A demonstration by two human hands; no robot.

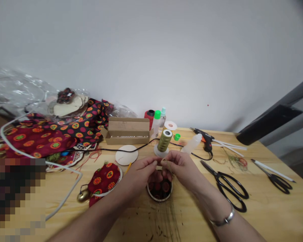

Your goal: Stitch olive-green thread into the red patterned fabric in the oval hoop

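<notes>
My left hand point(146, 169) and my right hand point(176, 164) meet at the middle of the table with fingertips pinched close together. Between the right fingertips runs a thin olive thread point(168, 164). What the left fingertips pinch is too small to make out. Just below the fingers is a round, dark, red-dotted fabric piece point(159, 193) with a pale rim, partly covered by the hands. Thin strands trail down the table in front of it. Behind the hands stands a spool of olive thread point(164, 141).
Left are a red patterned fabric piece point(104, 178), a brass bell point(83, 195), a white disc point(126, 155) and heaped patterned cloth point(58, 131). An open cardboard box point(127, 136) stands behind. Right lie black scissors point(226, 185), a glue gun point(204, 137) and smaller scissors point(275, 179).
</notes>
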